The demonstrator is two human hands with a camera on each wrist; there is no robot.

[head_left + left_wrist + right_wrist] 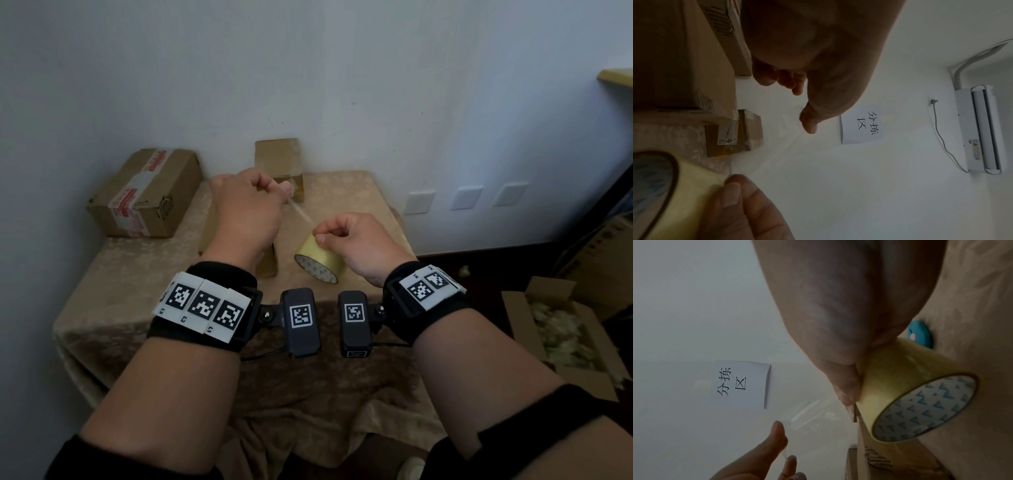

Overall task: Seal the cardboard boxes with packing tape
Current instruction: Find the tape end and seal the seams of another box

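Off to the left of my left fingers, a taped box (145, 195) is sitting at the far corner of the table (137, 260), already banded with printed tape. My left hand (245, 209) is hovering over a plain cardboard box (265, 260), its fingers (282, 187) pinching the free end of the clear strip (299, 214); the right wrist view is showing the film caught between thumb and fingertip. Just beyond those fingers a small box (279, 161) is leaning against the wall. The strip is running taut, down and rightward from the left fingers to the tape roll (320, 262), which is standing on edge on the table. My right hand (356, 240) is steadying that roll from above, fingers curled and pinching its upper rim right where the strip is leaving it. Tucked behind the roll, a small teal disc (919, 335) is lying on the cloth; I cannot tell what it is.

I judge I am drawing out a length of tape, with nothing yet laid on the box under my left hand. The next move is calling for enough strip to span the seam, then lowering the left fingers onto the lid without letting the film fold on itself.
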